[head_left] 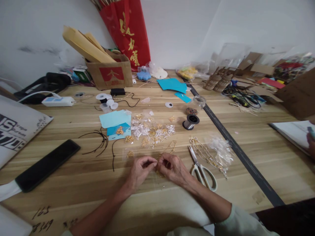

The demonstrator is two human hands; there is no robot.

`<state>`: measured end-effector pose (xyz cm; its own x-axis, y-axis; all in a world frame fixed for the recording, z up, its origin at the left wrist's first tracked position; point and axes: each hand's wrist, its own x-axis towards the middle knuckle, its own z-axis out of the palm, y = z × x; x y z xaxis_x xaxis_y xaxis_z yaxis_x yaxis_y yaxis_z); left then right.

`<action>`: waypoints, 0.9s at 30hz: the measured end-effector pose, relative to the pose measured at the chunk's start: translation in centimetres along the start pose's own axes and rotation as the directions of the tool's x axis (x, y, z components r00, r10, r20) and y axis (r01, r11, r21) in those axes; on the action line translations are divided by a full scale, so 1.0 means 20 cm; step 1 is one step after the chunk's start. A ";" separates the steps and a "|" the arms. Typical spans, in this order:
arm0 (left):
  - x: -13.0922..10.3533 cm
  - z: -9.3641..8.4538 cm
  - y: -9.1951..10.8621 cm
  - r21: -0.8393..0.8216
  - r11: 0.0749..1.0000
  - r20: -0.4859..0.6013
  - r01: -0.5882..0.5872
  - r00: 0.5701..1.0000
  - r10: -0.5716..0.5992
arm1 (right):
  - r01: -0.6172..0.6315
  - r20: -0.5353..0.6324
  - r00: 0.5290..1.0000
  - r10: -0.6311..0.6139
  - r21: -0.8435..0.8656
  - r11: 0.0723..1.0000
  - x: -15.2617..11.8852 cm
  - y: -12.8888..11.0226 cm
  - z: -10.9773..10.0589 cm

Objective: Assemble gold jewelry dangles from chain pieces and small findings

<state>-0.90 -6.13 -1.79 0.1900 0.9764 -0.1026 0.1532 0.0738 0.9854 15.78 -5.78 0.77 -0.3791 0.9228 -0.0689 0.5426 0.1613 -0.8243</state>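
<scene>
My left hand [139, 173] and my right hand [174, 167] meet fingertip to fingertip low over the table, both pinched closed. A thin gold chain [171, 148] loops out from behind my right hand's fingers, with more of it showing below them. What the left fingertips pinch is too small to make out. Beyond the hands lie small bags of gold and silver jewelry findings [140, 130] and loose gold piles [130, 154]. To the right of my right hand are white-handled scissors [202, 170], blades partly apart, beside a beaded chain [206, 155].
Blue cards [112, 118], black cords [100, 144], a wire spool [190, 122] and a bead jar [198, 103] lie around the findings. A phone [50, 164] is at left. Plastic bags [221, 149] lie at right. Another person's hand [311, 137] shows at the right edge.
</scene>
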 end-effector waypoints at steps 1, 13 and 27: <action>0.00 0.00 0.00 -0.004 1.000 0.004 0.002 1.000 -0.002 | 0.002 -0.001 1.000 -0.002 0.003 1.000 0.00 0.00 0.00; 0.00 -0.01 -0.04 -0.037 0.999 -0.001 0.012 1.000 -0.012 | 0.020 0.010 1.000 -0.021 0.073 0.997 0.01 0.04 0.00; 0.01 0.00 -0.01 -0.044 0.999 -0.035 0.017 0.999 -0.018 | 0.005 0.010 1.000 -0.005 0.070 0.998 0.00 0.03 -0.01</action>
<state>-0.95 -6.05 -2.09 0.1531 0.9814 -0.1156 0.1139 0.0987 0.9886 16.22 -5.67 0.42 -0.3895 0.9184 -0.0701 0.4871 0.1408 -0.8619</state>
